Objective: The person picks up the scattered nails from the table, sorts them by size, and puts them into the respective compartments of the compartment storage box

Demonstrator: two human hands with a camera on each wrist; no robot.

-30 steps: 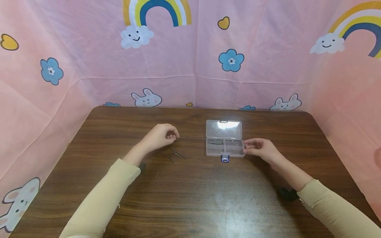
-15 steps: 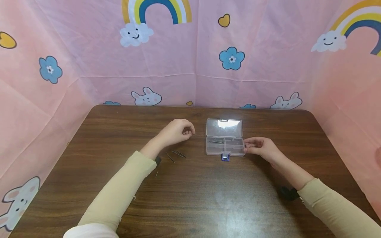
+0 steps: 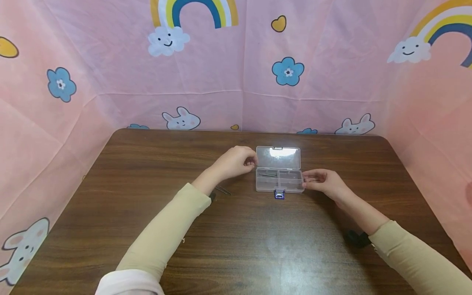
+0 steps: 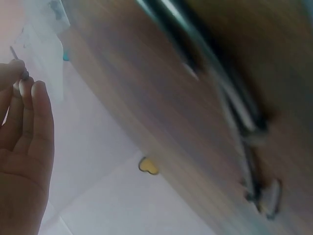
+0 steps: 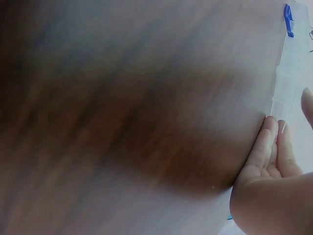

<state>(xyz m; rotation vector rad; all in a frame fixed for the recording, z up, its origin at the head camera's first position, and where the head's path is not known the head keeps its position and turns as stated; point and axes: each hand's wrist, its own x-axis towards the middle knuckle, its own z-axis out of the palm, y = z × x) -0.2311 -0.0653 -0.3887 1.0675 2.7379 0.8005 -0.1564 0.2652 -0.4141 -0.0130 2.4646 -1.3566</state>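
Note:
My left hand (image 3: 237,161) is just left of the clear plastic compartment box (image 3: 267,188). In the left wrist view, its thumb and fingertip pinch a thin dark metal nail (image 4: 14,52), with the small head near the fingertips. My right hand (image 3: 324,182) rests at the box's right end, its fairly straight fingers touching the wall. The transparent lid (image 3: 276,162) is folded back. A few nails (image 3: 268,175) lie in the back left compartment. Several more nails (image 3: 223,190) are on the table, partly hidden by my left forearm.
A blue latch (image 3: 279,194) hangs at the box's front edge, over the brown wooden table (image 3: 236,241). Behind and beside the table, a pink printed cloth (image 3: 221,73) forms walls.
My left hand has moved right, from over the loose nails to the box's left side, carrying the nail. My right hand has stayed against the box.

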